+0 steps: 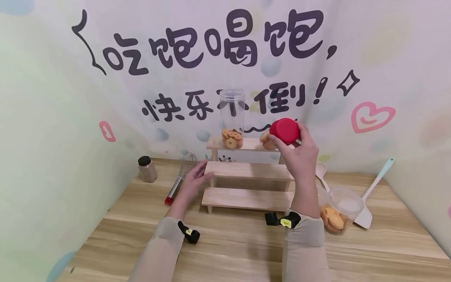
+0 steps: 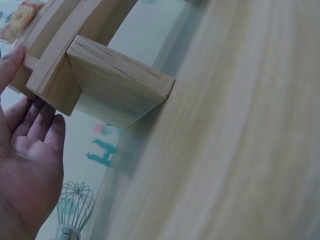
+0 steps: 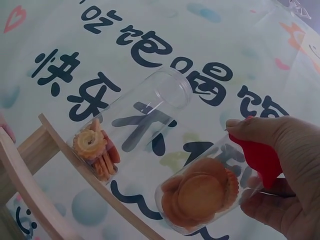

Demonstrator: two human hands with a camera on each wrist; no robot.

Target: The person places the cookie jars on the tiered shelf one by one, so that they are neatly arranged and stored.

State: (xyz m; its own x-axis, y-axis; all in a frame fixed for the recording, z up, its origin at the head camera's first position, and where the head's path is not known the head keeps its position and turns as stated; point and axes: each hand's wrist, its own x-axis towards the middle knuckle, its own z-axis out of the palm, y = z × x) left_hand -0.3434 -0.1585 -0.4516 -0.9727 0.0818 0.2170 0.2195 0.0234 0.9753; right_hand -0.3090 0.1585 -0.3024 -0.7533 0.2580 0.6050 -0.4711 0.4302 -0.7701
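Note:
My right hand [image 1: 305, 150] grips a clear jar [image 3: 197, 195] by its red lid [image 1: 287, 131]. Round biscuits fill the jar's lower part in the right wrist view. The lid tilts toward me, and the jar is at the right end of the top shelf; whether its base touches the wood is unclear. My left hand [image 1: 193, 182] holds the left end of the middle step of a wooden three-tier stand [image 1: 246, 170], thumb above and fingers beneath in the left wrist view. A tall lidless clear jar [image 1: 232, 113] with cookies at its bottom stands upright on the top shelf's left.
Left of the stand lie a whisk [image 1: 177, 184] and a black-capped jar [image 1: 147, 169]. To the right are a clear tub of biscuits [image 1: 332, 219], a clear round container [image 1: 347, 201], a pale spoon [image 1: 321, 172] and a spatula [image 1: 373, 192]. A printed cloth [image 1: 387, 58] hangs behind.

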